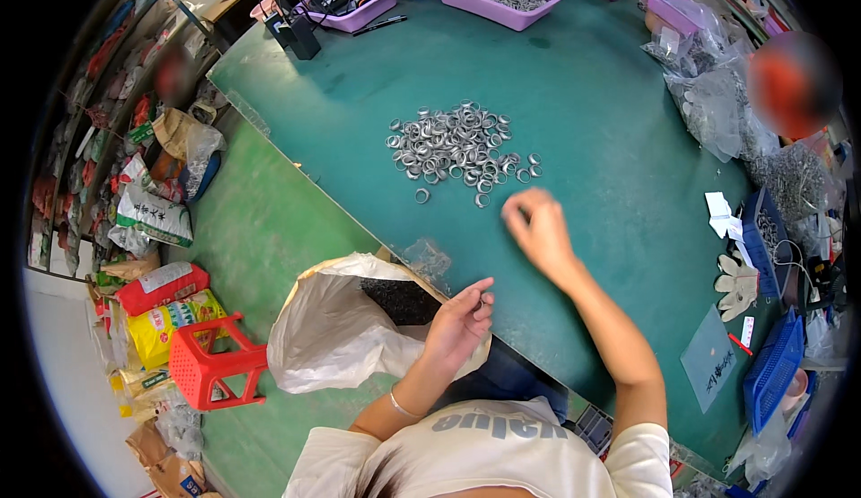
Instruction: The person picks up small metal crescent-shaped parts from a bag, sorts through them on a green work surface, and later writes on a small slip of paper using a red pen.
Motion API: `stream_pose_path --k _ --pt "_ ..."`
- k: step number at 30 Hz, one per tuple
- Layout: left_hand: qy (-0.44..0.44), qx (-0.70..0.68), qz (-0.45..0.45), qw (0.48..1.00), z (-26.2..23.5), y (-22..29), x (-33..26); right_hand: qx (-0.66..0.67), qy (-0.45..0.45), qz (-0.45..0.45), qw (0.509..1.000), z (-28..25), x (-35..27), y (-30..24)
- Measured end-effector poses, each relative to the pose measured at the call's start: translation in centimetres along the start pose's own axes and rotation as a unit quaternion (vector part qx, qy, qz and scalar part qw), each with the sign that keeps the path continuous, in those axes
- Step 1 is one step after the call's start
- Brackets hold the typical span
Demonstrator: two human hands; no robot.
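My left hand (pixel 459 323), right hand (pixel 541 233) and metal rings (pixel 453 144)
The left's fingers curl by the open sack (pixel 327 341), the right's bend, blurred; I can't tell if either grips anything. Beyond, rings lie heaped on the green table (pixel 619 139).

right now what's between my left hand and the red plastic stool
In the head view, the open white sack with dark contents lies between them.

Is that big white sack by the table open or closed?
Open: the white sack gapes at its mouth, showing dark contents inside.
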State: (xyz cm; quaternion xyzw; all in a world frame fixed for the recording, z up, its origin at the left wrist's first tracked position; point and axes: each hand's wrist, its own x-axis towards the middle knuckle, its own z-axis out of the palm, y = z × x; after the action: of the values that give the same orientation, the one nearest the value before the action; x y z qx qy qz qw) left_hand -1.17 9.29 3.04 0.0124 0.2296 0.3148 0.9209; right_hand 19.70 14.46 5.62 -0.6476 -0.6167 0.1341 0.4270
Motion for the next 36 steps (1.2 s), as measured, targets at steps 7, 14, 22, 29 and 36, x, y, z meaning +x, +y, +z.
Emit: stream_pose_path --k 7,14,22,29,36 --pt "0.051 0.096 0.041 0.993 2.7 -1.3 0.3 -0.138 0.063 -0.044 0.987 1.0 2.1 3.6" --pt "0.081 0.092 0.101 0.987 2.0 -0.5 1.6 0.088 -0.293 -0.082 0.948 -2.0 -1.8 -2.6" --pt "0.078 0.167 0.160 0.970 -2.1 0.9 -3.6 -0.211 0.063 0.004 0.976 -0.3 3.4 6.6" --pt "0.276 0.516 0.375 0.719 -3.1 1.6 -6.7 0.070 -0.106 -0.035 0.991 -1.1 -1.5 -0.2" --pt "0.004 0.051 0.041 0.998 0.9 -0.2 -0.5 0.178 -0.301 -0.148 0.925 -1.1 -1.4 -3.2"
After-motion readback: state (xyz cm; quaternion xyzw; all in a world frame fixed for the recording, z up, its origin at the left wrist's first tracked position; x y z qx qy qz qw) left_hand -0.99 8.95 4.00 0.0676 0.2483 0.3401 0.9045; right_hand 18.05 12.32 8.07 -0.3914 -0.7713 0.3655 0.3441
